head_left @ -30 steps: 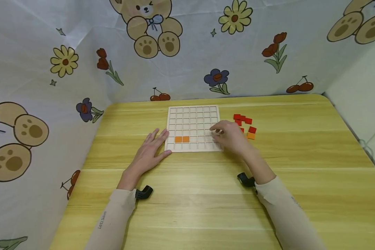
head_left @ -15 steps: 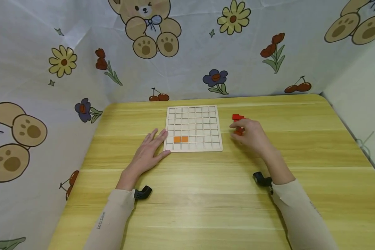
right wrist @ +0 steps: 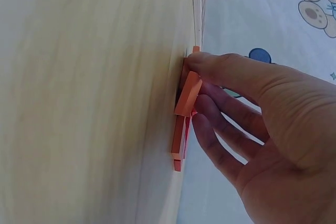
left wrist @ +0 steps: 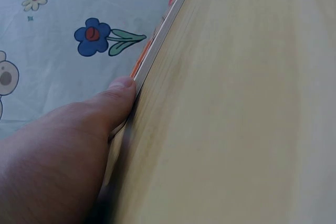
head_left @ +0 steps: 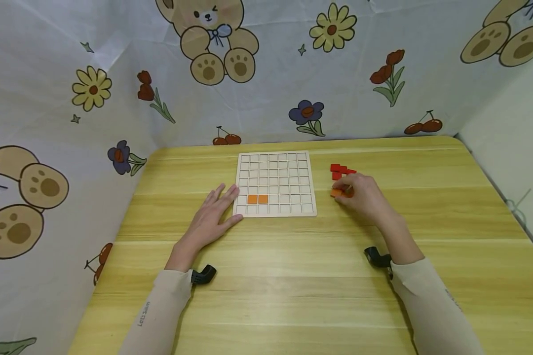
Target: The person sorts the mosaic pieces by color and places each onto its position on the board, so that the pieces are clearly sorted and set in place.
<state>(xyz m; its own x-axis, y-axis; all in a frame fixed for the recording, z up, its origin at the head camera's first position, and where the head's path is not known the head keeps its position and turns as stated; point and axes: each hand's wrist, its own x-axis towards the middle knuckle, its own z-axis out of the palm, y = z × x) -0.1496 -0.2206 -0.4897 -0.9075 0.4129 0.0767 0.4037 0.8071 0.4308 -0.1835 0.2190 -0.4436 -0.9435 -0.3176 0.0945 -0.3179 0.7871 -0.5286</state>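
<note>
Flat with its fingers spread, my left hand (head_left: 209, 214) rests at the left edge of a pale square grid board (head_left: 275, 170). Its thumb (left wrist: 122, 85) touches the board's near left corner. Two orange square tiles (head_left: 257, 199) lie side by side in the board's second row from the front. Right of the board, my right hand (head_left: 364, 197) pinches an orange tile (head_left: 336, 193) between thumb and fingertips, low over the loose pile. The right wrist view shows a tilted orange tile (right wrist: 188, 94) at that thumb, with more tiles (right wrist: 178, 140) beneath it. The hand hides part of the pile.
Several red tiles (head_left: 336, 167) lie loosely just beyond my right fingers. A wood-grain table (head_left: 266, 286) carries everything, its far edge against a cloth (head_left: 266, 113) printed with bears and flowers. A black wrist camera (head_left: 376, 257) sits by the right sleeve.
My right hand has moved right, from the board's right side to the loose tiles, and has taken hold of an orange one. The left hand stays at the board's left edge.
</note>
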